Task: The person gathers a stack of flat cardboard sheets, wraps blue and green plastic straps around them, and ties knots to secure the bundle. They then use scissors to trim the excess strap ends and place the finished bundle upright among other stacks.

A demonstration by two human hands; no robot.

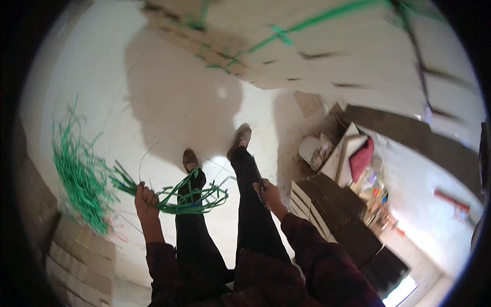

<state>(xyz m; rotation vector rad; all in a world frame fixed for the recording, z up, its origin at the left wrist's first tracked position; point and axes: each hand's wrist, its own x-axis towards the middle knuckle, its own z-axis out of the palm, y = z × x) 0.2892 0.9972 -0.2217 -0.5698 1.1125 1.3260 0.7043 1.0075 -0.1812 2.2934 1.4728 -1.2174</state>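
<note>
My left hand is closed around a bundle of green plastic strapping. Cut-looking ends stick out on its left side, and loose loops hang to the right in front of my legs. My right hand is closed on a slim dark object beside my right thigh; its kind is too blurred to tell. A large tangled heap of the same green strapping lies on the floor to the left, apart from my left hand.
Large stacked cartons bound with green strap stand ahead and to the right. Flat brown cardboard stacks are close on my right, near a white bag and a red item. More cardboard sits at the lower left.
</note>
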